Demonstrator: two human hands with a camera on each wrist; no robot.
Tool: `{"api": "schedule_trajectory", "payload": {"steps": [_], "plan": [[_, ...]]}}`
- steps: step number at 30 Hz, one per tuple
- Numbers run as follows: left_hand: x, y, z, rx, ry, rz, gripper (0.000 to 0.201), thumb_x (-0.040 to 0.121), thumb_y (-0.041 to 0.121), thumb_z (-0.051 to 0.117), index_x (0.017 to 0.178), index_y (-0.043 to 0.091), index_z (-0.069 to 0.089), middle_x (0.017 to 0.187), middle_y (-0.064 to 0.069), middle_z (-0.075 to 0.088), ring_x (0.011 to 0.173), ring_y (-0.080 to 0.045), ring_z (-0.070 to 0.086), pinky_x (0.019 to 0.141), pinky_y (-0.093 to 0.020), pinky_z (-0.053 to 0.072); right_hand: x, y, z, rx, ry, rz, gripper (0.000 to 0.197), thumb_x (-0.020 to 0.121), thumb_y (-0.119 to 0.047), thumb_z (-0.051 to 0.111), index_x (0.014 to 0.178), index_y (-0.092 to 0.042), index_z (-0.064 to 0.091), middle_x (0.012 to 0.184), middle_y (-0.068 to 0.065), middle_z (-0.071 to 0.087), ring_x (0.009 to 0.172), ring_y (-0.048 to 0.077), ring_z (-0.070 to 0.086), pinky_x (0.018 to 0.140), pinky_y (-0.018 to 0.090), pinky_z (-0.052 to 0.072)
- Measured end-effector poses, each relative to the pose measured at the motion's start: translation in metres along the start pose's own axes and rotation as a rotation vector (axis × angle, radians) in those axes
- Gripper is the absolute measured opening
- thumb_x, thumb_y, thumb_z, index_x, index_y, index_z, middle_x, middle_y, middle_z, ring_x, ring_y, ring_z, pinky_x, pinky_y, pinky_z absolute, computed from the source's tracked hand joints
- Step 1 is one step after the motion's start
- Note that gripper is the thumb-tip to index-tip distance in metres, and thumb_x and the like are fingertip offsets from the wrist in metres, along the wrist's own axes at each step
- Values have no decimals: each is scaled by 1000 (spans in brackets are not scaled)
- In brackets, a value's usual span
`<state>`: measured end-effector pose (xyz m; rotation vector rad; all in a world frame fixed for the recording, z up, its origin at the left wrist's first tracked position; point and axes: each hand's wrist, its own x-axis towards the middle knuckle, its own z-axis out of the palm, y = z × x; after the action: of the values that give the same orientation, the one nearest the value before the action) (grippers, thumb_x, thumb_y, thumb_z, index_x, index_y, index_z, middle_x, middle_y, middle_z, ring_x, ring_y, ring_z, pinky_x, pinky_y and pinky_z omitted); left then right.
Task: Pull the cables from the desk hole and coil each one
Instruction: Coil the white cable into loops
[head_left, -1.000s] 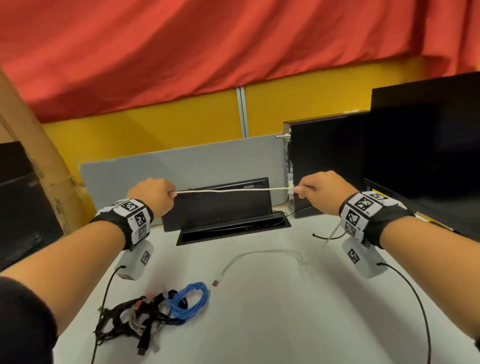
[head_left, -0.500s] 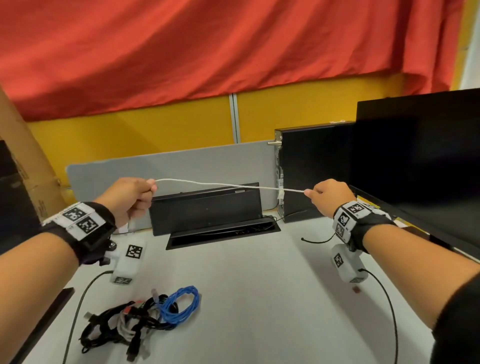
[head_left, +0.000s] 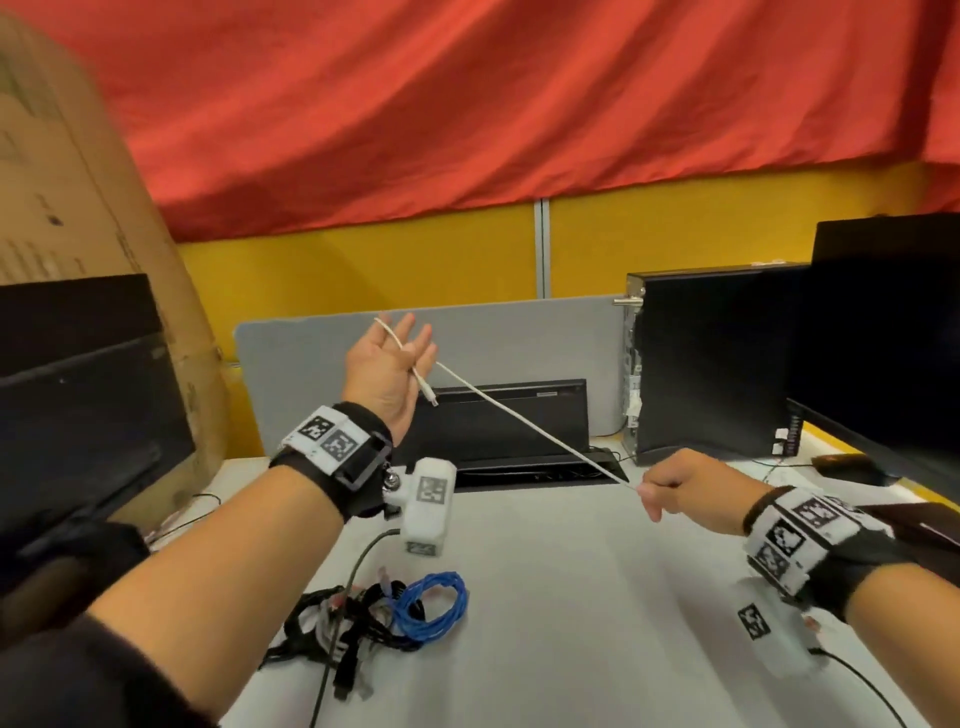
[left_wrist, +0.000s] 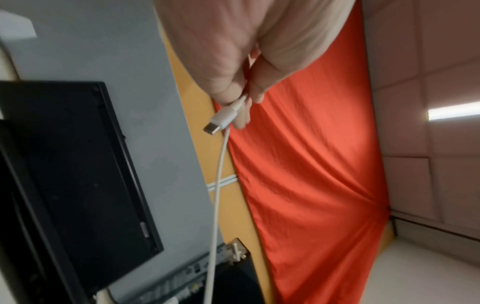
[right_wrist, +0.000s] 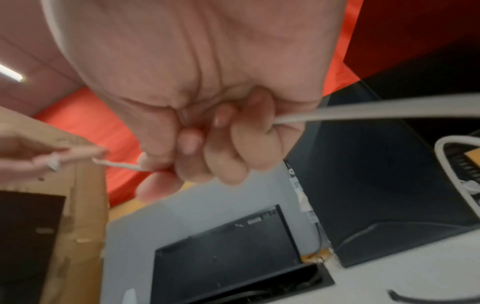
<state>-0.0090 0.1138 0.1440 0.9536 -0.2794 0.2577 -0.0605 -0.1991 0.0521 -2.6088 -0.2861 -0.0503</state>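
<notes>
A thin white cable (head_left: 519, 415) runs taut between both hands above the white desk (head_left: 597, 597). My left hand (head_left: 400, 358) is raised with the palm towards me and fingers up. The cable loops over the fingers, and its USB-C plug (left_wrist: 218, 121) hangs below a thumb-and-finger pinch. Lower right, my right hand (head_left: 670, 491) pinches the cable in a fist; slack trails past it (right_wrist: 363, 112). The desk hole (head_left: 535, 473), a black box with its lid up, lies behind the hands. A blue coil (head_left: 431, 605) and black coiled cables (head_left: 332, 623) lie near left.
A black PC tower (head_left: 711, 358) and a monitor (head_left: 883, 338) stand at the right, with a dark object (head_left: 841, 465) under the screen. Another monitor (head_left: 78, 389) and a cardboard box (head_left: 78, 208) stand at the left. A grey divider (head_left: 519, 332) closes the back.
My left hand has risen and turned palm up, with the cable now looped over its fingers. The right hand has dropped, so the cable slants instead of running level.
</notes>
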Motion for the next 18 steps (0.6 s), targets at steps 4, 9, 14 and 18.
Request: {"api": "schedule_trajectory", "payload": {"steps": [4,9,14,18], "plan": [[16,-19,-29,187,141,19,65,95,-16,35,153,9,16,150,-18,39,135,-25,44,110,-35,39,-17,-25,-25,240,-105,-69,43,96,-28,55,60,-8,67,41,-8,33,37,6,27,41,13,27],[19,-33,-52,729,57,45,48,97,-9,35,143,4,39,148,2,42,133,-17,48,100,-32,48,-38,-58,-54,322,27,-200,39,89,-33,59,59,-9,67,41,-4,35,36,7,28,39,14,25],[-1,-39,-49,1170,-349,-62,33,103,5,37,131,6,53,143,1,51,134,-22,45,114,-42,32,-39,-70,-78,363,314,-278,36,92,-24,58,62,-8,69,42,0,33,33,2,29,38,2,33],[-24,-43,-31,1277,-597,-262,37,99,13,53,135,8,54,122,6,65,94,2,66,91,-19,48,-25,-70,-90,368,533,-268,34,93,-25,60,65,-9,71,43,2,33,37,6,26,38,6,26]]}}
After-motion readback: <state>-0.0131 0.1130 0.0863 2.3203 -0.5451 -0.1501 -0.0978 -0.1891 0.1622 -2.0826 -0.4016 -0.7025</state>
